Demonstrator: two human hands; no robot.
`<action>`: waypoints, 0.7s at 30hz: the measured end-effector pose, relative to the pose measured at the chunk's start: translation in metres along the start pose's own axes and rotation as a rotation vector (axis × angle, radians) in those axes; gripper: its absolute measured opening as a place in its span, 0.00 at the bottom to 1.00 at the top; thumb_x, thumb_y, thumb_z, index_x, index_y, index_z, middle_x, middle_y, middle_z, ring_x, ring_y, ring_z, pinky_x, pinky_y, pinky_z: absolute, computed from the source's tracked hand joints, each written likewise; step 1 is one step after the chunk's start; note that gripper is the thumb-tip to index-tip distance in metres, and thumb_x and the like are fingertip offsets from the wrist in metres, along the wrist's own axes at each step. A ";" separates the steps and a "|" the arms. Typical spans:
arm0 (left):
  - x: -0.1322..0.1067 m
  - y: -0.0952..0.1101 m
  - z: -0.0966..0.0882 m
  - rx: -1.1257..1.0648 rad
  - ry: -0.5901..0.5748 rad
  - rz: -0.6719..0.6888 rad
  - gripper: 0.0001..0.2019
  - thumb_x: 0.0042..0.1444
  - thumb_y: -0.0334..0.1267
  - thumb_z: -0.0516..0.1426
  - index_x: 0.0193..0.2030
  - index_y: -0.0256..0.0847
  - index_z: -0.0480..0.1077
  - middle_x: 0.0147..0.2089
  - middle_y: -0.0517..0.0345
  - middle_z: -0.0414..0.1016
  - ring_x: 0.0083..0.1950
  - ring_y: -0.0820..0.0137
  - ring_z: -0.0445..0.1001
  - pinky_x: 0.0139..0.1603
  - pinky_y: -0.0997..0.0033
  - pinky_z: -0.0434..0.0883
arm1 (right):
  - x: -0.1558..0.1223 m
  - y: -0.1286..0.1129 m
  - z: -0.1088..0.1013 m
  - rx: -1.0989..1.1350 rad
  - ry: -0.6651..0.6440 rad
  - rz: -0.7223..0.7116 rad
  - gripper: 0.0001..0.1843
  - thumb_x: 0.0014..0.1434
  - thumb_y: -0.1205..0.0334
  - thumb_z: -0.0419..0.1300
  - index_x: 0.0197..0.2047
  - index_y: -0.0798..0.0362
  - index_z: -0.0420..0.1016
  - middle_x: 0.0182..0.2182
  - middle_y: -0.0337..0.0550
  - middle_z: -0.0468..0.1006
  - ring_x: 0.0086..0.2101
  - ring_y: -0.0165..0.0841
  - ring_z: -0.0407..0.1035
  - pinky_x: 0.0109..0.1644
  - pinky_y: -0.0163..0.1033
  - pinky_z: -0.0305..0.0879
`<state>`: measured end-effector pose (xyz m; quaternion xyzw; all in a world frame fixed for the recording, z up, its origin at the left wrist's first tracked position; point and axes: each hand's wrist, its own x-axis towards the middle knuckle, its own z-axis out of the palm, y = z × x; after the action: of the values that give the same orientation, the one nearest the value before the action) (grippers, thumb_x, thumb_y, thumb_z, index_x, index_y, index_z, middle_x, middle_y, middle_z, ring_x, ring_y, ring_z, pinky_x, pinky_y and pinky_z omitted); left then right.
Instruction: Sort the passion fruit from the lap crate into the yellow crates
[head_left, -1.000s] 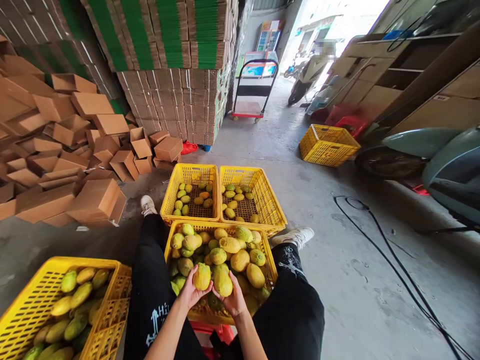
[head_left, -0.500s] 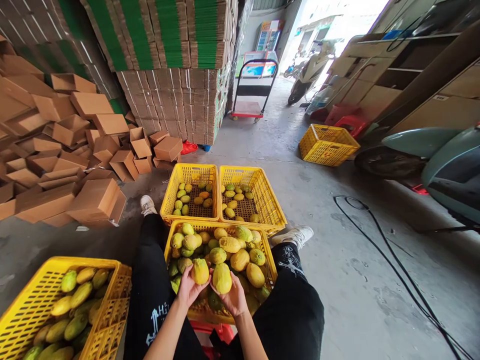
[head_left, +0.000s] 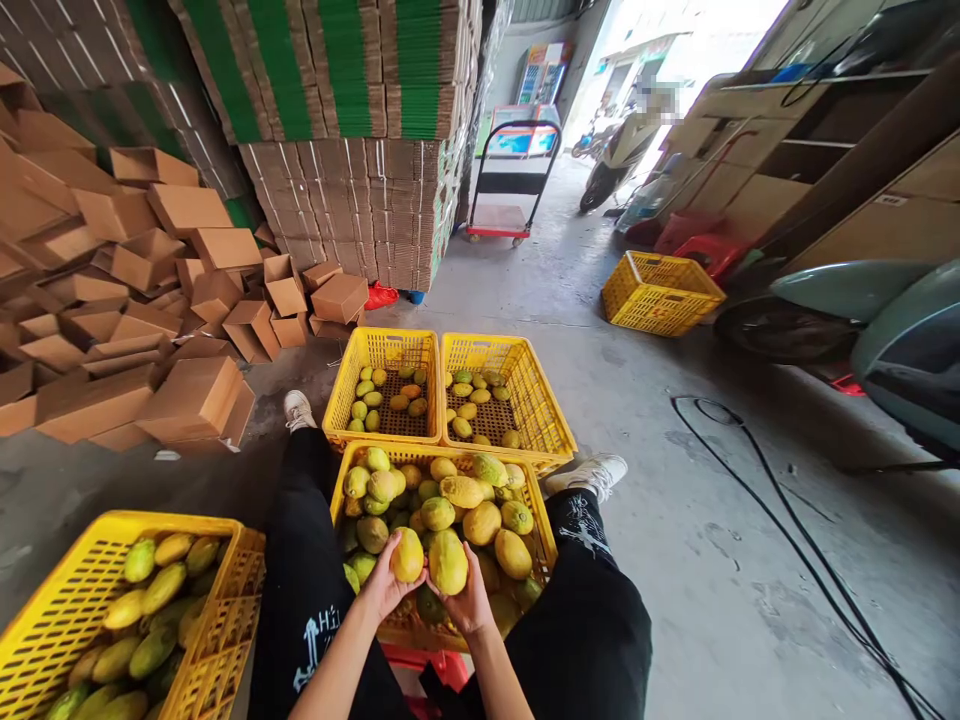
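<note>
I sit with a full yellow crate (head_left: 545, 520) of yellow-green fruit between my knees. My left hand (head_left: 381, 590) is closed around a round yellow fruit (head_left: 408, 555), held just above the heap. Beside it my right hand (head_left: 471, 603) grips a longer yellow-green fruit (head_left: 448, 561). The two fruits touch each other. Beyond this crate stand two more yellow crates side by side, the left one (head_left: 341, 390) and the right one (head_left: 544, 395), each with a thin layer of smaller fruit.
A fourth yellow crate (head_left: 45, 610) of longer green-yellow fruit sits at my left. Loose cardboard boxes (head_left: 187, 400) pile up on the left, stacked flat cartons (head_left: 360, 150) behind. An empty yellow crate (head_left: 660, 290), a black cable (head_left: 757, 480), scooters (head_left: 892, 330) and a hand trolley (head_left: 510, 180) lie to the right and back.
Both hands have shifted the two fruits slightly within the grip, lifting then lowering them a little over the near crate. The camera has tilted a bit.
</note>
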<state>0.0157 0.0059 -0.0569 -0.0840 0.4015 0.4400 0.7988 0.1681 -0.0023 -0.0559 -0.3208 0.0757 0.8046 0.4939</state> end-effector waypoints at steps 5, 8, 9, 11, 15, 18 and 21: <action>-0.003 0.005 -0.001 -0.081 -0.115 0.033 0.20 0.56 0.45 0.53 0.51 0.34 0.64 0.41 0.43 0.76 0.45 0.59 0.75 0.43 0.59 0.72 | -0.003 -0.004 0.000 0.001 -0.150 -0.032 0.17 0.48 0.54 0.61 0.40 0.51 0.74 0.42 0.46 0.80 0.44 0.44 0.73 0.42 0.50 0.70; -0.003 0.007 -0.002 -0.107 -0.139 0.056 0.20 0.57 0.43 0.52 0.54 0.36 0.62 0.43 0.44 0.76 0.47 0.58 0.74 0.44 0.58 0.72 | -0.004 -0.005 0.000 -0.024 -0.160 -0.053 0.16 0.48 0.54 0.62 0.42 0.48 0.74 0.45 0.46 0.78 0.46 0.43 0.72 0.43 0.48 0.70; -0.003 0.007 -0.002 -0.109 -0.140 0.059 0.21 0.57 0.43 0.52 0.55 0.36 0.62 0.43 0.44 0.76 0.47 0.59 0.74 0.45 0.58 0.72 | -0.003 -0.005 0.001 -0.027 -0.151 -0.054 0.16 0.49 0.54 0.62 0.42 0.48 0.74 0.45 0.46 0.78 0.46 0.42 0.72 0.43 0.48 0.70; -0.003 0.007 -0.001 -0.114 -0.132 0.054 0.21 0.57 0.43 0.54 0.56 0.38 0.62 0.42 0.46 0.76 0.45 0.60 0.75 0.45 0.59 0.72 | -0.002 -0.003 0.001 -0.009 -0.124 -0.035 0.17 0.51 0.51 0.61 0.43 0.49 0.74 0.44 0.46 0.79 0.44 0.39 0.73 0.42 0.45 0.70; -0.003 0.006 0.001 -0.138 -0.049 0.044 0.22 0.56 0.43 0.55 0.56 0.39 0.61 0.37 0.51 0.77 0.37 0.64 0.77 0.41 0.62 0.74 | 0.000 0.004 -0.001 0.022 -0.066 0.035 0.16 0.53 0.51 0.61 0.42 0.51 0.73 0.37 0.42 0.81 0.36 0.34 0.74 0.36 0.40 0.72; -0.004 0.007 0.004 -0.124 0.015 0.028 0.22 0.56 0.42 0.56 0.56 0.39 0.61 0.37 0.51 0.77 0.34 0.66 0.77 0.37 0.65 0.74 | 0.001 0.008 -0.003 -0.018 -0.061 0.045 0.13 0.54 0.56 0.61 0.44 0.49 0.73 0.36 0.39 0.80 0.33 0.34 0.74 0.35 0.43 0.73; -0.005 0.007 0.005 -0.079 0.006 -0.005 0.23 0.55 0.44 0.56 0.55 0.35 0.61 0.36 0.49 0.77 0.33 0.65 0.77 0.33 0.67 0.74 | 0.001 0.008 -0.003 -0.038 -0.060 0.013 0.14 0.54 0.57 0.62 0.45 0.46 0.72 0.38 0.39 0.80 0.34 0.35 0.74 0.36 0.44 0.73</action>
<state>0.0114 0.0094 -0.0480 -0.1179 0.3858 0.4535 0.7947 0.1626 -0.0066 -0.0609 -0.3051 0.0476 0.8184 0.4847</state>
